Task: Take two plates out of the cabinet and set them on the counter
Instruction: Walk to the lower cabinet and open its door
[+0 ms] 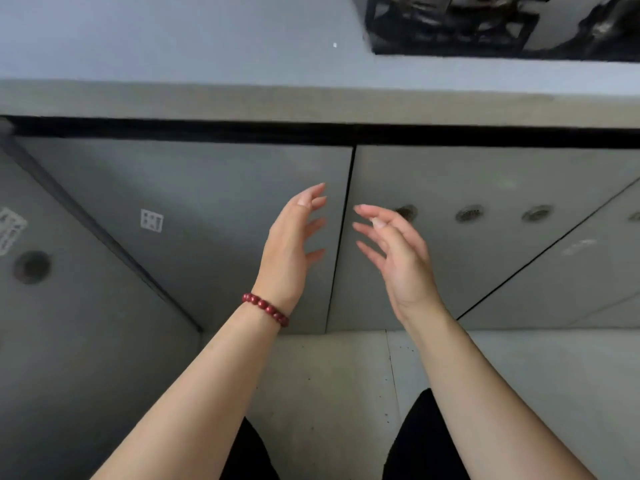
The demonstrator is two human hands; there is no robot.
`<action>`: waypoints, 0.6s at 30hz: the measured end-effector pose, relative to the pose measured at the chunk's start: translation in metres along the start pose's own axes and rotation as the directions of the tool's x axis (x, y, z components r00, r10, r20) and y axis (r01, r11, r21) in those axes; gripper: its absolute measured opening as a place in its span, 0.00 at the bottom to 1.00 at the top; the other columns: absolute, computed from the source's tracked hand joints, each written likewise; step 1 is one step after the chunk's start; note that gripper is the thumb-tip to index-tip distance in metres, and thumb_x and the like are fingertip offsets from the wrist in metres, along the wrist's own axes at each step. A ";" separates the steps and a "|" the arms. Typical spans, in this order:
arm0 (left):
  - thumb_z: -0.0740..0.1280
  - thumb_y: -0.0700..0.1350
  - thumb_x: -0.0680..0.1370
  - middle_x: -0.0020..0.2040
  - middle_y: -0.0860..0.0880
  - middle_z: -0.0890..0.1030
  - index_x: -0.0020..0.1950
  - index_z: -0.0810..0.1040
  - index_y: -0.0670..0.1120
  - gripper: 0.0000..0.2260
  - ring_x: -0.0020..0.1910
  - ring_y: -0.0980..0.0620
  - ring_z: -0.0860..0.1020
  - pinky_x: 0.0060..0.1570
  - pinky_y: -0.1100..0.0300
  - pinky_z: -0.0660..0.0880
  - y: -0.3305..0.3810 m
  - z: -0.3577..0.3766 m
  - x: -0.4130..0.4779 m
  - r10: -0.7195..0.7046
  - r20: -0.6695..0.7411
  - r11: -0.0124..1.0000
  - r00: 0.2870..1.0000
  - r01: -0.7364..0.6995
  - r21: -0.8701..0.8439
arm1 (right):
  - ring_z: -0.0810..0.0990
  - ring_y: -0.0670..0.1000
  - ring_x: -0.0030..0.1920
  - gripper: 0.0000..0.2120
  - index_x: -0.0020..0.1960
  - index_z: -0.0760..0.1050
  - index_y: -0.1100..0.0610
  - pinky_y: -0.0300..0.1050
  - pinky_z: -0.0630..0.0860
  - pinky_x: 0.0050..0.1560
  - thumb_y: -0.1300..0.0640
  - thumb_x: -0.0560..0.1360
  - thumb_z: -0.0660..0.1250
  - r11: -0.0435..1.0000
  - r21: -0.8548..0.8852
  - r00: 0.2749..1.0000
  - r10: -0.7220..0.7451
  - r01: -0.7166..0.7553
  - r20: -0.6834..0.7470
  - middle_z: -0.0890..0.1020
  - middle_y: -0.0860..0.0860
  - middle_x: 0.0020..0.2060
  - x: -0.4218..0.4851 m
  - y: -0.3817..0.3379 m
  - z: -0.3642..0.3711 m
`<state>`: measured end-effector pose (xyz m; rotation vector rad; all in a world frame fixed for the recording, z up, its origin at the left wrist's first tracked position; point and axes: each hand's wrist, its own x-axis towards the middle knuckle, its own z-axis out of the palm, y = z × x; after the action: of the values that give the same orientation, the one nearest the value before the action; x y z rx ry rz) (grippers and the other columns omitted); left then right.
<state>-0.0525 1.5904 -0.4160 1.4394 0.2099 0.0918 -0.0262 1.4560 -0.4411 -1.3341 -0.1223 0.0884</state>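
Note:
Two grey cabinet doors below the counter are closed: the left door [194, 216] and the right door [485, 188], meeting at a dark seam. My left hand [291, 247], with a red bead bracelet on its wrist, hovers open in front of the left door's right edge. My right hand [398, 254] hovers open just right of the seam, fingers spread toward it. Both hands are empty. The grey counter [173, 46] runs across the top. No plates are visible.
A black stove grate [450, 26] sits on the counter at the top right. The right door has several round vent holes [469, 213]. Another grey panel [52, 306] angles in at the left. Pale floor tiles [329, 382] and my dark trouser legs lie below.

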 end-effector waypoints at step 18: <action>0.55 0.65 0.68 0.59 0.62 0.77 0.55 0.76 0.66 0.20 0.59 0.60 0.75 0.54 0.51 0.73 -0.038 -0.015 0.006 0.140 -0.003 0.990 0.990 -0.140 0.028 | 0.75 0.48 0.63 0.13 0.53 0.77 0.47 0.50 0.72 0.64 0.51 0.70 0.62 0.993 0.028 0.994 -0.113 0.112 0.011 0.79 0.47 0.60 0.013 0.041 0.000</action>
<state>-0.0524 1.6007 -0.4562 1.4812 0.1145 0.2082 -0.0132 1.4675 -0.4804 -1.2965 -0.2064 0.0035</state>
